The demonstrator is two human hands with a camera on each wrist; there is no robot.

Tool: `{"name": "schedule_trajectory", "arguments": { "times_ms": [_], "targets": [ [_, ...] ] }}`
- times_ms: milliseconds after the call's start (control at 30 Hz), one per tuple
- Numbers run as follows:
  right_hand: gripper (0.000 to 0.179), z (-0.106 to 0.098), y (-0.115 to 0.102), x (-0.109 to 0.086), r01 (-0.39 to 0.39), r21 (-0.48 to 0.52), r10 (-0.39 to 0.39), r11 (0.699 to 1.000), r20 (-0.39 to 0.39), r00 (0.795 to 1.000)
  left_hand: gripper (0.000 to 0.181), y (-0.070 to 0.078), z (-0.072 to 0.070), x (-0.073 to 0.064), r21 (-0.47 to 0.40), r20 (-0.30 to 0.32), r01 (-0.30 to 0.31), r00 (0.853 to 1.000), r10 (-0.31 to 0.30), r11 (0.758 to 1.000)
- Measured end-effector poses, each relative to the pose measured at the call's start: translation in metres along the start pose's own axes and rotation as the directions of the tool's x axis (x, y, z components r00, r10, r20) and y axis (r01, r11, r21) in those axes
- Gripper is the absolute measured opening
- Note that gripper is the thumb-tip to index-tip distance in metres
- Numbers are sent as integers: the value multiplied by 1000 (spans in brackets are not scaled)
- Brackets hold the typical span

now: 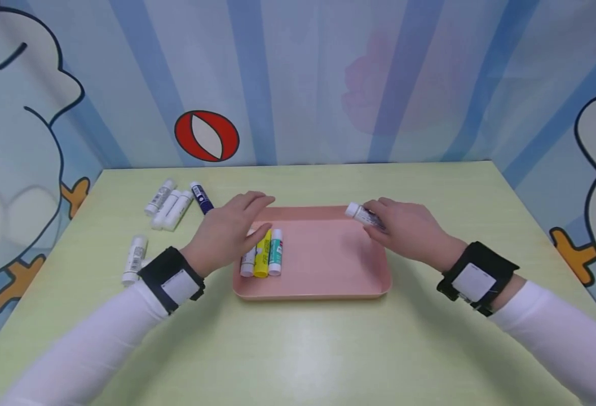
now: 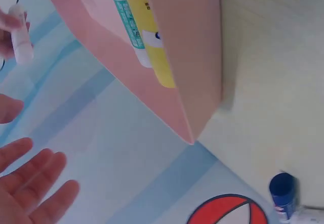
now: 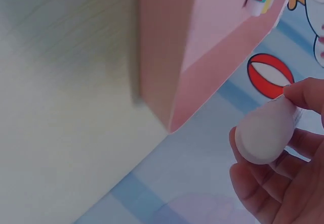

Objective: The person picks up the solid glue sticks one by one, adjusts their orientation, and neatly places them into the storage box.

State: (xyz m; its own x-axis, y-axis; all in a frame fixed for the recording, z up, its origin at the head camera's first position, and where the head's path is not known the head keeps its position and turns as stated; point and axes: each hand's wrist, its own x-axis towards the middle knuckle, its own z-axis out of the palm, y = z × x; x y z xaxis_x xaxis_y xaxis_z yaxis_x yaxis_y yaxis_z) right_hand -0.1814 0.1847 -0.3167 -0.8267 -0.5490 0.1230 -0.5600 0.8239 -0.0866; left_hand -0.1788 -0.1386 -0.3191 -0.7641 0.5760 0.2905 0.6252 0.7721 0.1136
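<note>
My right hand (image 1: pixel 404 228) grips a white glue stick (image 1: pixel 363 215) above the right end of a pink tray (image 1: pixel 328 287). In the right wrist view that glue stick (image 3: pixel 266 135) points its round white end at the camera, between thumb and fingers. My left hand (image 1: pixel 232 231) is over the tray's left edge, fingers extended and holding nothing. Below its thumb, side by side in the tray, lie a white glue stick (image 1: pixel 247 264), a yellow one (image 1: pixel 262 256) and a white one with a teal label (image 1: pixel 275 252). The left hand partly covers the first.
Left of the tray, several white glue sticks (image 1: pixel 160 196) lie on the table (image 1: pixel 308 349), with a dark blue one (image 1: pixel 202 197) beside them. Another white glue stick (image 1: pixel 135 259) lies nearer, by the left wrist strap. A printed curtain (image 1: pixel 303 84) stands behind the table.
</note>
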Motion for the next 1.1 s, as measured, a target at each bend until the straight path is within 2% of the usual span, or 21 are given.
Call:
{"name": "schedule_trajectory", "arguments": {
  "times_ms": [67,167,300,433,567,733,867,933,1100],
  "targets": [
    [40,0,-7,4,26,-5,-26,1000,-2,1000,51,7,2,4,45,-52,-111,992,113,993],
    [42,1,-15,9,63,-11,-64,998,-8,998,52,16,5,10,129,-97,-231,965,244,964],
    [47,2,-25,15,102,1,-102,995,-32,994,55,28,7,18,186,-103,-313,936,335,931],
    [53,4,-33,19,145,24,-143,989,-62,988,59,35,9,22,209,-92,-341,926,366,916],
    [55,5,-39,22,181,41,-177,983,-77,981,61,36,14,23,242,-85,-340,925,369,909],
    [40,8,-45,26,217,28,-215,976,-82,973,58,37,19,23,265,-71,-343,925,373,901],
    [28,10,-49,29,285,-15,-284,958,-121,951,53,38,21,23,248,-77,-355,920,384,901],
    [28,10,-52,29,306,-30,-307,952,-134,942,48,39,22,23,233,-80,-366,916,393,901],
    [28,9,-55,28,296,-34,-298,955,-115,948,38,38,25,23,214,-77,-389,908,412,896]
  ]
}}
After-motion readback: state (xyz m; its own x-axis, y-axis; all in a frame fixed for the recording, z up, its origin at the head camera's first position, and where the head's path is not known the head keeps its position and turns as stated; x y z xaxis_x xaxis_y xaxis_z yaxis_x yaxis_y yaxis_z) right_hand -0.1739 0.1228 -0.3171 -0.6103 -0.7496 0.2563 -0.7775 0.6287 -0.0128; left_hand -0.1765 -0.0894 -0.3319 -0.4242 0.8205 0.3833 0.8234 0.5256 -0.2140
